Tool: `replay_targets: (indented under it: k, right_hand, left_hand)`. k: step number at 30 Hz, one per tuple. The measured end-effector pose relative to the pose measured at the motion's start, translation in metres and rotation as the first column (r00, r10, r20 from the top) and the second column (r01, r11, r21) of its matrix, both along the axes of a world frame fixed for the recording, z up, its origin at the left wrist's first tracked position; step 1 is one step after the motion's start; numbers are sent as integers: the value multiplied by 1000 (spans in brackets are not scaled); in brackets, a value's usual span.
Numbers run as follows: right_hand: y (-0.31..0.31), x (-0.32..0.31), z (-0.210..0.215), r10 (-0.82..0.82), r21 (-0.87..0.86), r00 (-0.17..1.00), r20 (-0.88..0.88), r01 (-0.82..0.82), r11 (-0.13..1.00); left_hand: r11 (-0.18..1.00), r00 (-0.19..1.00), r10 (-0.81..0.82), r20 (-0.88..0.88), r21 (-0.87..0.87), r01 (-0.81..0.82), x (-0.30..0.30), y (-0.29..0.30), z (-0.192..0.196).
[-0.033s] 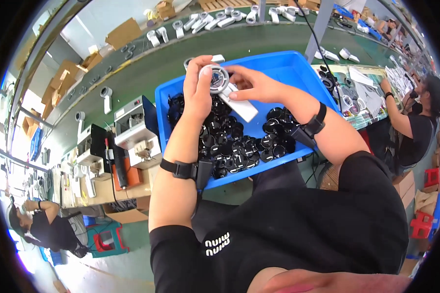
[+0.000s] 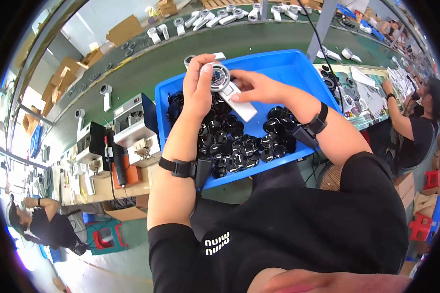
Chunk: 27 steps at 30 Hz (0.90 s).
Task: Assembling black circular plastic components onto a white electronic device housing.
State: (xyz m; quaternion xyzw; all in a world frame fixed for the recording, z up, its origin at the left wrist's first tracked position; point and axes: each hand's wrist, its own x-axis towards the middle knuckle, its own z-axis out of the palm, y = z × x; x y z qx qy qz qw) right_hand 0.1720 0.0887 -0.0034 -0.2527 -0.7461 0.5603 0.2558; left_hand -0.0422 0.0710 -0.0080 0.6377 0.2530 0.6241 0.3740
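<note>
Above the blue bin (image 2: pixel 305 63) my two hands hold a white handheld device (image 2: pixel 240 103) with a round, grey-rimmed head and a straight handle. My left hand (image 2: pixel 199 90) grips the round head, its thumb lying on the rim. Dark inner parts show inside that ring. From the other side my right hand (image 2: pixel 259 88) grips the device where head and handle meet, thumb on the handle and fingers behind, partly hidden. Under the device, many glossy black round caps (image 2: pixel 239 151) lie heaped in the bin.
Behind the bin runs a green conveyor (image 2: pixel 146 61) with more white devices (image 2: pixel 210 20). Two boxy machines (image 2: pixel 134 122) stand on a bench at left. One co-worker (image 2: pixel 54 219) sits far left; another (image 2: pixel 415 127) works at right beside a parts-covered table. A black cable (image 2: pixel 318 36) hangs behind the bin.
</note>
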Motion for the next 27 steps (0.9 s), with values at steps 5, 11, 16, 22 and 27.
replay_targets:
  k: [5,11,16,22,27]
  right_hand:
    - [4,-4,-23,10,136,993,121,-27,990]
    - [14,8,-15,-82,185,952,296,27,982]
    - [4,6,-12,-237,201,951,197,197,960]
    - [-3,2,-5,-307,346,926,219,220,912]
    - [-12,0,2,-330,370,926,182,247,896]
  left_hand:
    - [1000,963,16,-269,0,-17,-11,6,1]
    - [981,941,-57,-333,-194,-9,-19,-1,4]
    - [930,845,354,-400,248,-272,-4,-2,4]
    - [733,720,635,-281,513,-447,2,-2,8]
    - [623,609,725,-320,683,-382,-5,-4,14]
